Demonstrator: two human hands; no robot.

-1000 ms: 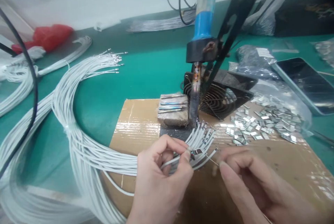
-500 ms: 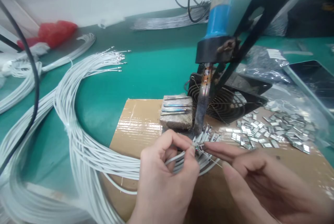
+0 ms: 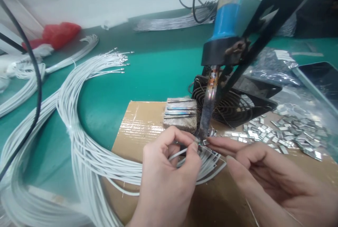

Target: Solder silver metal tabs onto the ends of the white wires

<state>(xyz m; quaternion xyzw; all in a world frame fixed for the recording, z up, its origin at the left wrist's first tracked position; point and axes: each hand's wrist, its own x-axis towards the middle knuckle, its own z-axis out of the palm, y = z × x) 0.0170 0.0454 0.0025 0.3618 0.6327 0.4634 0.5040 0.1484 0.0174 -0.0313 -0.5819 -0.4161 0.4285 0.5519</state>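
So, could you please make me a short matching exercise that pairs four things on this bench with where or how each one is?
Things:
1. Single round white cable
2. Blue-handled soldering iron
3. Small flat silvery metal pieces
4. Crumpled red plastic

Place or state:
A. Slanted, with its dark tip pointing downward
B. At the back, far left
C. Pinched between the thumb and fingers of the left hand
D. In a loose pile beyond the right hand

Pairs: 1-C, 2-A, 3-D, 4-B.

A white cable slants through the left fingers toward a shiny metal piece near thin wire.
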